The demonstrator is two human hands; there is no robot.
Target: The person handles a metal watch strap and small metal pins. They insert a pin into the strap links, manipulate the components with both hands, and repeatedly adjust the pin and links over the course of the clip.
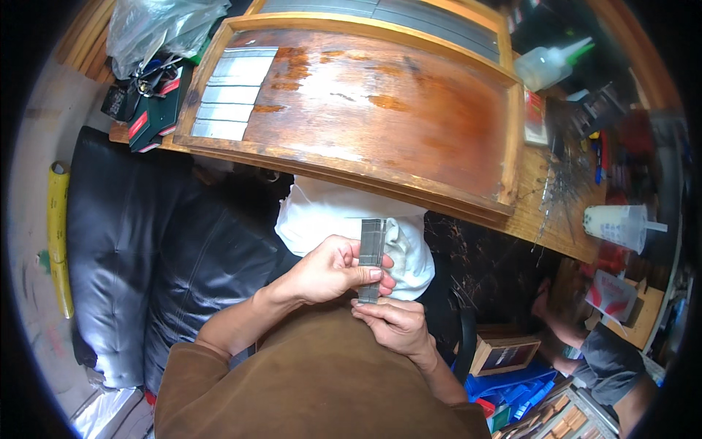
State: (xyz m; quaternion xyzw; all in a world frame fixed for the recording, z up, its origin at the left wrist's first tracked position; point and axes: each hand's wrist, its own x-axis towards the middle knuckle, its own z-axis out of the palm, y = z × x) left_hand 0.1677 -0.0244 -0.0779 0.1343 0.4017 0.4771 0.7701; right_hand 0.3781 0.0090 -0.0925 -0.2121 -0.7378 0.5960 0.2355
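A flat, grey, metallic-looking strip point(371, 245) with thin lines across it stands lengthwise in front of my torso. My left hand point(333, 269) grips it at mid-length, thumb across its face and fingertips showing behind the far edge. At its lower end, my right hand point(398, 322) is closed with thumb and finger pinched on the strip's tip. Behind the strip a white cloth point(314, 212) lies over my lap. Ahead is a wooden-framed tray point(380, 157) with a row of silvery strips point(236, 94) along its left side.
Another tray point(439, 25) sits at the far edge. To the right are a squeeze bottle point(545, 67), thin dark wires point(563, 186) and a plastic drink cup point(614, 223). Boxes point(157, 110) and a plastic bag stand left. A black cushioned seat point(117, 256) is beside me; another person's leg point(610, 366) shows lower right.
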